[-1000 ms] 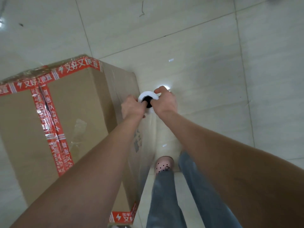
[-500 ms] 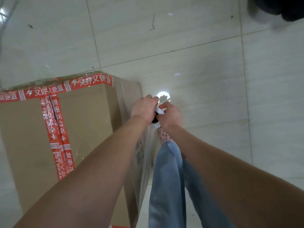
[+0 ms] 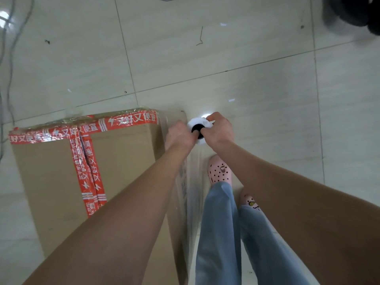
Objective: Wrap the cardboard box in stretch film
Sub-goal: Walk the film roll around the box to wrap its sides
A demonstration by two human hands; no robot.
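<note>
A tall cardboard box point(image 3: 51, 182) with red printed tape across its top stands on the floor at the left. Clear stretch film point(image 3: 193, 182) clings to its right side and far top edge. Both hands hold an upright roll of stretch film point(image 3: 198, 125), white with a black core, just off the box's far right corner. My left hand point(image 3: 180, 135) grips the roll's left side, touching the box edge. My right hand point(image 3: 219, 130) grips its right side, fingers over the top.
The floor is pale glossy tile. My legs in blue jeans and pink perforated clogs point(image 3: 219, 169) stand right of the box. A dark object point(image 3: 355, 11) sits at the top right corner. Thin cables point(image 3: 8, 58) trail along the left edge.
I have stepped forward along the box's right side, and my feet have shifted. Both hands still hold the roll and have carried it to the box's far right corner.
</note>
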